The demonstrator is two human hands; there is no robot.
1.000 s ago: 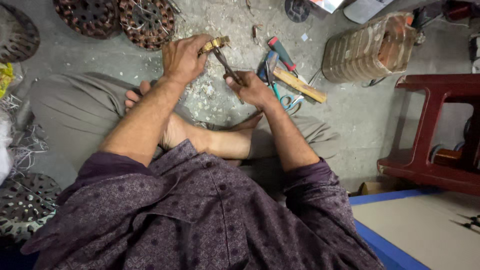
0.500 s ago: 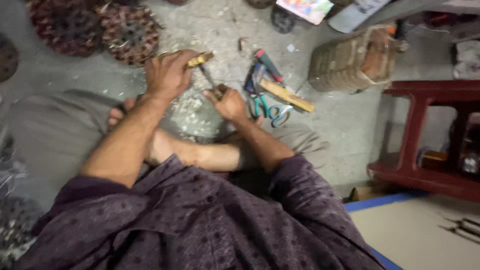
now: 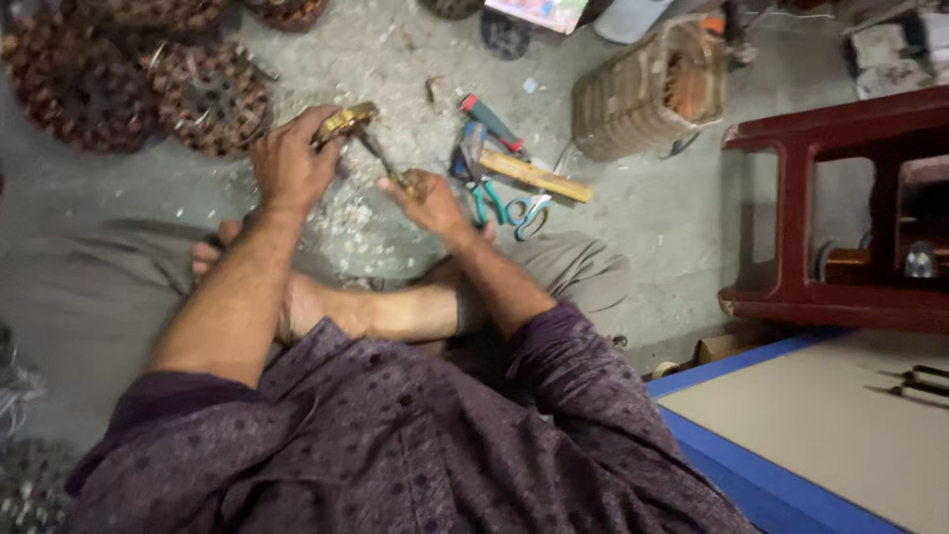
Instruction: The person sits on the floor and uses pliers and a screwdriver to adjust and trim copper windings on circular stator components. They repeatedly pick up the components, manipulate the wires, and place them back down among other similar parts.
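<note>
I sit cross-legged on a concrete floor. My left hand grips a small brass-coloured metal part held just above the floor. My right hand is closed on the handle of a thin dark tool whose tip reaches up to the brass part. Pale chips and shavings lie on the floor under both hands, in front of my bare foot.
Just right of my hands lie a red-handled screwdriver, teal-handled scissors and a wooden stick. Round rusty motor cores sit at upper left, a wound coil block upper right, a dark red stool and a blue-edged board at right.
The view has shifted; both hands stay on the brass part and the tool, and the right hand has drawn slightly lower and away from the left.
</note>
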